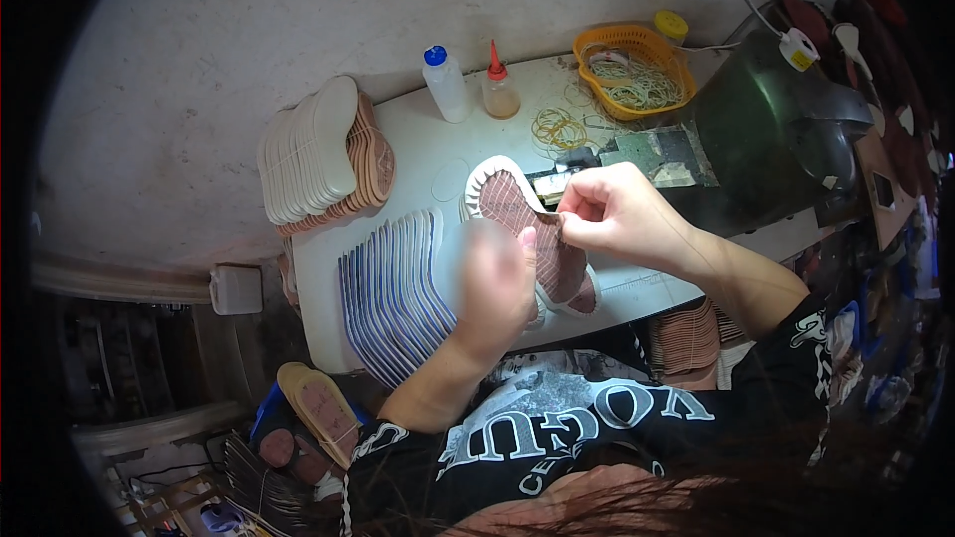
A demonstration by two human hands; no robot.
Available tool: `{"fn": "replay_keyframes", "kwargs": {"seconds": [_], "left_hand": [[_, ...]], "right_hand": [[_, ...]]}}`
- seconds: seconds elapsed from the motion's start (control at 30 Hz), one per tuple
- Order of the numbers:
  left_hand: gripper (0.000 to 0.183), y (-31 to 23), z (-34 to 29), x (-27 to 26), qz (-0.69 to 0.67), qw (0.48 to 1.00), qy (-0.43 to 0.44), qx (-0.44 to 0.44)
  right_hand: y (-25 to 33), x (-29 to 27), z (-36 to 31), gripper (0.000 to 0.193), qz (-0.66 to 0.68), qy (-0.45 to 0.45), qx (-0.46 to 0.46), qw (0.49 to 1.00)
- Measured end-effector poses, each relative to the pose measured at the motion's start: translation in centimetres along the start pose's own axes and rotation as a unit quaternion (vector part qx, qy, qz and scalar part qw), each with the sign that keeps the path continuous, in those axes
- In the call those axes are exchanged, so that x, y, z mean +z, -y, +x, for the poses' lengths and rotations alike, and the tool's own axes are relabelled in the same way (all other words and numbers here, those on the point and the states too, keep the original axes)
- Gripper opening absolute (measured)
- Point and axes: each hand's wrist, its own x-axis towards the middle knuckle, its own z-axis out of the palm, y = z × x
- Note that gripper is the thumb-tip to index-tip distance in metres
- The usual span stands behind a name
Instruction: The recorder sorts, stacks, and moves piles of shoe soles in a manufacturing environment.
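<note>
A brown insole [509, 201] with a grid of lines and a cream, pleated border round its toe is held up over the table. My left hand [497, 283], partly blurred, grips its lower left side, thumb lying on the brown face. At the insole's right edge, my right hand [619, 214] pinches the border between thumb and fingertips. Whether a thread or another small thing is in that pinch cannot be made out. Another brown piece [580, 298] shows just below the held one. Beside my left hand runs a row of insoles with blue-striped edges [393, 288].
Bundled cream and tan insoles [308, 164] stand at the table's far left. A blue-capped bottle [446, 89], a red-nozzled bottle [500, 91] and a yellow basket [625, 35] of loose bands line the back. A dark green machine [771, 129] occupies the right.
</note>
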Motion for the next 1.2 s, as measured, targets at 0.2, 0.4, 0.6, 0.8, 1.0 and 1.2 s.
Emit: {"fn": "replay_keyframes", "kwargs": {"seconds": [0.2,0.4,0.6,0.8,1.0,1.2], "left_hand": [[0.021,-0.6,0.4,-0.4,-0.016,1.0,0.009,-0.018],[0.02,0.3,0.1,-0.7,0.035,0.996,0.055,-0.066],[0.019,0.6,0.6,-0.7,-0.028,0.999,0.005,-0.04],[0.019,1.4,1.0,-0.6,-0.011,0.998,0.033,-0.051],[0.021,2.5,2.2,-0.7,-0.339,0.921,0.021,-0.192],[0.017,4.3,4.8,-0.1,-0.272,0.929,0.037,-0.25]], "right_hand": [[-0.2,1.0,0.2,0.018,-0.143,-0.044,-0.226,0.963],[-0.4,0.4,0.3,0.017,-0.143,0.026,-0.11,0.983],[-1.0,0.8,-0.1,0.018,-0.121,0.055,-0.141,0.981],[-2.1,0.9,-0.2,0.012,-0.214,-0.035,-0.254,0.943],[-2.5,1.4,-3.5,0.028,0.174,-0.035,-0.029,0.984],[-3.3,6.7,-7.7,0.032,0.475,0.032,0.139,0.868]]}}
